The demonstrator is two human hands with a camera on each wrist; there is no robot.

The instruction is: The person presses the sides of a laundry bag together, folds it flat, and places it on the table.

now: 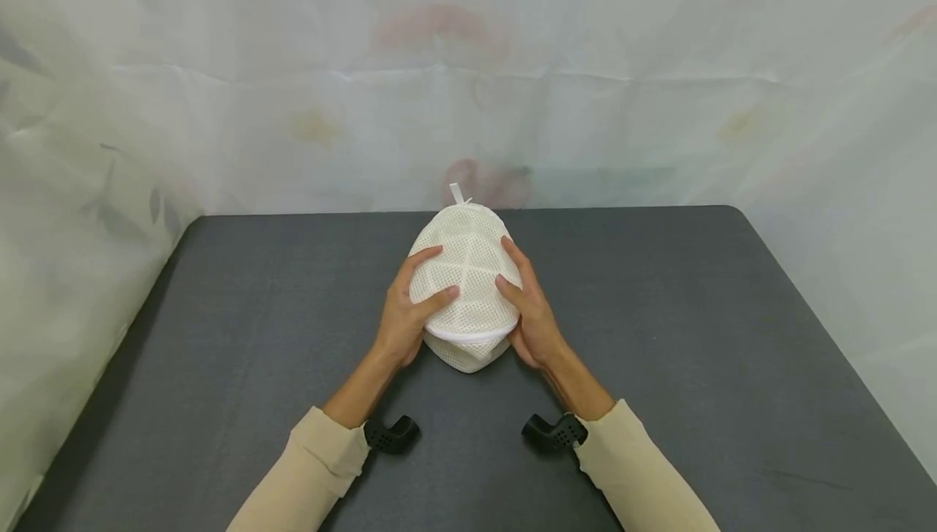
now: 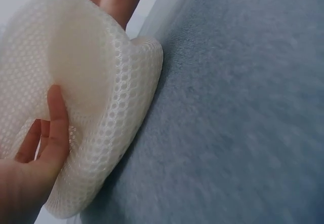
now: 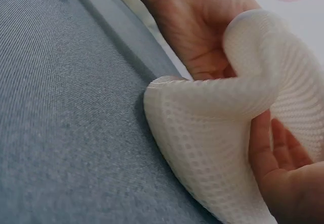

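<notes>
From the head view, a white mesh pouch (image 1: 466, 280) stands mid-bench (image 1: 220, 337), clasped from both sides: the left hand (image 1: 407, 312) curls thumb and fingers over its left flank, the right hand (image 1: 529, 308) over its right. Its underside and contents are hidden. A small loop (image 1: 457, 193) sticks up at its far end.

The left wrist view shows the left thumb (image 2: 56, 127) pressing into the mesh (image 2: 101, 102); most of the fingers are cut off.

The right wrist view shows the pouch's folded edge (image 3: 202, 133) resting on the bench, with the right hand's (image 3: 283, 168) fingertips out of frame.
</notes>
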